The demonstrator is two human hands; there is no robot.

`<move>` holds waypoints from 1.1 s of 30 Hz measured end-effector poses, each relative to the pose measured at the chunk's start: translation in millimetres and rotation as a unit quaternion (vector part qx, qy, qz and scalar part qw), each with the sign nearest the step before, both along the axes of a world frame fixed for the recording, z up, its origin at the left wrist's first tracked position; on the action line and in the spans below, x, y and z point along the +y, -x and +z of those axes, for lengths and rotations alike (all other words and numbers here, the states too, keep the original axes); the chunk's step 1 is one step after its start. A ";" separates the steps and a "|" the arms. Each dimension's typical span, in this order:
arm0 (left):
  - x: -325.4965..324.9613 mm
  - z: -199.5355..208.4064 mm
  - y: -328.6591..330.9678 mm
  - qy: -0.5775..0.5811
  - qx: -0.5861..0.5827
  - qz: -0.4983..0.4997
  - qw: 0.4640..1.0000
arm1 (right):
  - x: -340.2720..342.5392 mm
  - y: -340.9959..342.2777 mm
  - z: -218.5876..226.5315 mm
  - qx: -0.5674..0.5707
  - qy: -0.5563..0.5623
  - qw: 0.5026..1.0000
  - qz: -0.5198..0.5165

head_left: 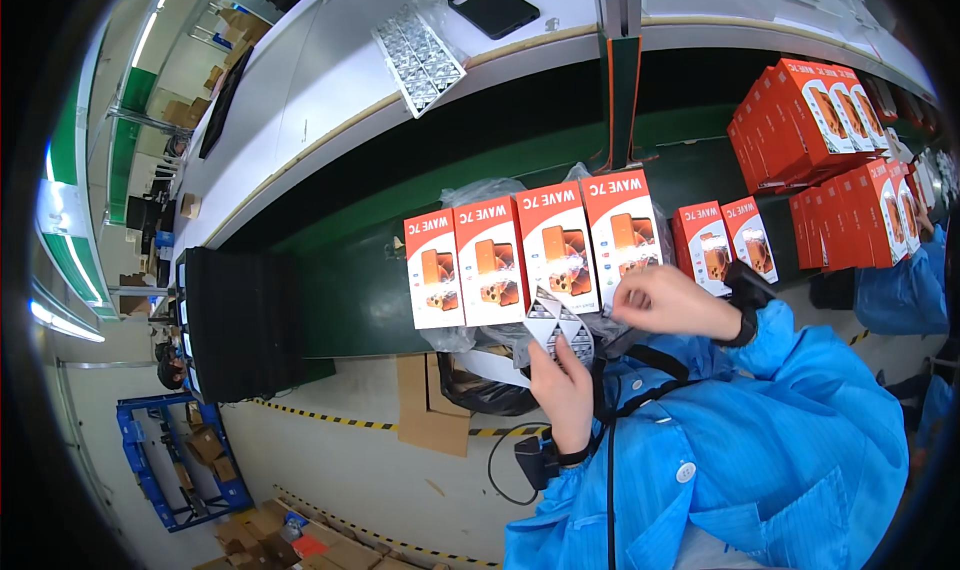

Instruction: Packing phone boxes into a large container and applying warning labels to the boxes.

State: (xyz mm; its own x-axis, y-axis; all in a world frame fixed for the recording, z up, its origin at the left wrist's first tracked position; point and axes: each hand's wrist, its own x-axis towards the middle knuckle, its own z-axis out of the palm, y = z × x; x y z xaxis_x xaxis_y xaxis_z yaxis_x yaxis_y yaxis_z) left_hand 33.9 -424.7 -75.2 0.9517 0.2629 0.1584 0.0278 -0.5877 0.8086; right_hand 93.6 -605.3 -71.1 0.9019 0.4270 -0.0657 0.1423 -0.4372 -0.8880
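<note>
My left hand (562, 385) pinches a sheet of labels (556, 322) between thumb and fingers. The sheet is white with a dark triangular pattern, and its top overlaps the lower edge of a phone box (557, 245). To the right of the sheet, my right hand (668, 302) is closed, thumb and fingertips together; whatever sits between them is too small to make out. It is in front of the lower part of another phone box (622, 215). Several such white and orange-red boxes stand side by side in a row, their printed phone pictures facing me.
Two more phone boxes (702, 245) are at the right, before large stacks of red boxes (790, 130). Above runs a white shelf (330, 80) with another label sheet (418, 55) and a black tray (494, 10). A black case (235, 320) is left; a person's blue sleeve (905, 285) is far right.
</note>
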 end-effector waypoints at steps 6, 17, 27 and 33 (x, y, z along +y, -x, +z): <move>6.4 -2.3 -0.5 0.012 0.018 0.009 1.000 | -3.9 -23.9 -27.2 0.010 0.051 0.999 0.013; 4.2 1.6 2.0 0.009 0.017 0.017 1.000 | -1.2 -24.5 -34.8 0.006 0.077 0.997 0.001; 8.4 -0.5 10.8 0.048 -0.003 0.023 0.999 | 2.2 -16.9 -15.4 -0.020 0.062 0.998 -0.005; 12.3 -1.3 20.8 0.331 0.016 -0.038 0.943 | 24.5 17.7 -16.1 0.219 -0.346 0.912 0.001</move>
State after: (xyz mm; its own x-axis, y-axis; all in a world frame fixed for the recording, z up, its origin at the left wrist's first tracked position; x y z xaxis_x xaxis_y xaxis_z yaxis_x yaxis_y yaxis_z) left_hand 13.1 -412.5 -76.5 0.9731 0.2257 -0.0453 0.0361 0.0448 0.9983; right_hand 75.9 -580.8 -87.2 0.8527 0.5050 -0.1336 -0.2927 0.2500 -0.9229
